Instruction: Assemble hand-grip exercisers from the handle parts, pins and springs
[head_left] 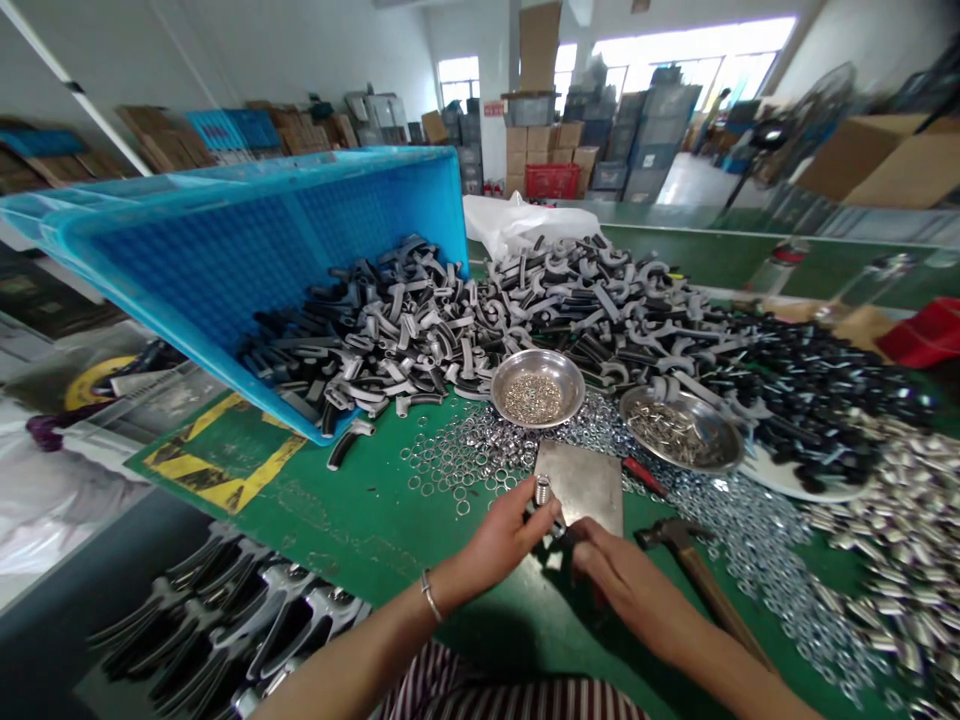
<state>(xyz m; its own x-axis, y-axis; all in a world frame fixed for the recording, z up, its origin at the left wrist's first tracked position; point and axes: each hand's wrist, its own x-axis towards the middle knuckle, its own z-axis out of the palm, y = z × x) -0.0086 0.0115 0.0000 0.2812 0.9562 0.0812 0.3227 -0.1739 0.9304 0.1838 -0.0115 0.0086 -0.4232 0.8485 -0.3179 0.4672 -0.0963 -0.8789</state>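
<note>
Blue crate (225,245) holds grey-black handles (397,320); left grip (501,535) pinches a ribbed cylinder (542,490), right grip (611,568) unclear.

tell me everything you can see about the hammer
The hammer has a brown, wooden-looking handle and a dark, metallic-looking head. It lies on the green tabletop, right of the square metal plate, its handle slanting toward the lower right of the picture. Neither the left hand nor the right hand holds it. Small shiny parts lie beside it; contact is unclear.
</note>
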